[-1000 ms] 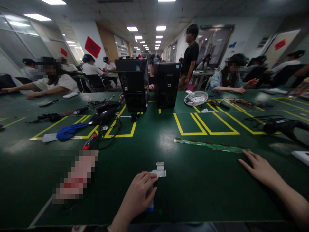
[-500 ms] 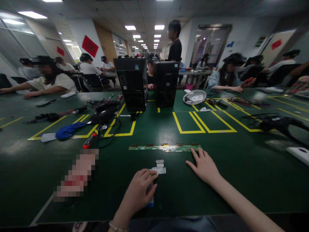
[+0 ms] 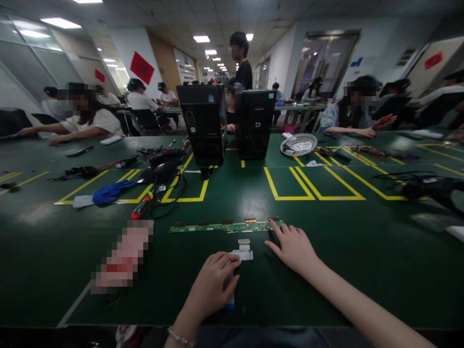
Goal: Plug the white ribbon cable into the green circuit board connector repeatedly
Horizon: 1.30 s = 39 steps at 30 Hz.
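My left hand (image 3: 213, 282) lies over a white flat ribbon cable (image 3: 245, 254) on the green table. Its fingertips touch the cable, the thumb is apart, and the palm covers the middle; a blue end (image 3: 229, 305) shows below. My right hand (image 3: 293, 246) is open, fingers spread. Its fingertips rest on the right end of a long, narrow green circuit board (image 3: 203, 227), which lies flat just beyond the cable. Brown-gold tabs line the board's far edge. The fingers hide part of its right end.
Two black computer towers (image 3: 205, 130) stand further back. To my left are a red-black screwdriver (image 3: 141, 208), a blue glove (image 3: 110, 192), a blurred-out pinkish item (image 3: 125, 256) and black cables. A white round basket (image 3: 297, 145) sits right of the towers. Co-workers sit around the table.
My right hand has slid the circuit board leftward across the table, from the right side to just beyond the ribbon cable. My left hand stays on the cable. A standing person behind moved left.
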Tool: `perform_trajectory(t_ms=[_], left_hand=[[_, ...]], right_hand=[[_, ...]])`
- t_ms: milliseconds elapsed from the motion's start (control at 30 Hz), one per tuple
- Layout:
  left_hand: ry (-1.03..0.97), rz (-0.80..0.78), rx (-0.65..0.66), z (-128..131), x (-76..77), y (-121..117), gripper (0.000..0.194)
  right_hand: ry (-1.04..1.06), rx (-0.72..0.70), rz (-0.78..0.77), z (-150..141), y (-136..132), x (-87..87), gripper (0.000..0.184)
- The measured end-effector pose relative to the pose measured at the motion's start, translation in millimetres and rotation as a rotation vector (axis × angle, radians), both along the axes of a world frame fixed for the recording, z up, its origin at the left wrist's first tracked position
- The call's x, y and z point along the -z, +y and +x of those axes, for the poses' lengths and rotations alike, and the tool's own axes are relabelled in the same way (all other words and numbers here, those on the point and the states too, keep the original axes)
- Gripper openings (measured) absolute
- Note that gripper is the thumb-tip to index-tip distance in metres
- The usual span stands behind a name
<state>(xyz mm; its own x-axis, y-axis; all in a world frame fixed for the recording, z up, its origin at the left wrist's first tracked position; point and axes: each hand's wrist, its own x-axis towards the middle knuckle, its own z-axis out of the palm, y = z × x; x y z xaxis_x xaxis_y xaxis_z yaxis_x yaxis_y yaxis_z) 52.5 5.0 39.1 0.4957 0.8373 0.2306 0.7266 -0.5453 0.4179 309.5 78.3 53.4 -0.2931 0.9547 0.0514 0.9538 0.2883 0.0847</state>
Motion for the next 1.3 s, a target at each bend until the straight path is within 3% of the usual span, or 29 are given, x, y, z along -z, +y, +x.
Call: perform_trajectory(t_ms=[167,333,567,833,1300], left_hand=[[0.005,0.004,0.001,1,-1.5,0,0.032],[0.017,0.015,0.012,0,-0.9,0,0.032],[0.06,0.056,0.043,8,-0.4,1,0.031],[0.087,0.072,0.042,35,-17.5,9,0.032],[0.113,0.017,0.026,51,-2.4,18,0.043]], right_hand=[[0.165,-0.262,0.093,19,21,-3.6,0.05],[0.301,-0.49,0.07,18,27,17.9,0.041],[0.351,-0.529,-0.027,14,26,29.3,0.048],[0.376,-0.511,-0.07,14,26,29.2,0.05],[0.383,-0.493,-0.085,18,18,27.3,0.05]])
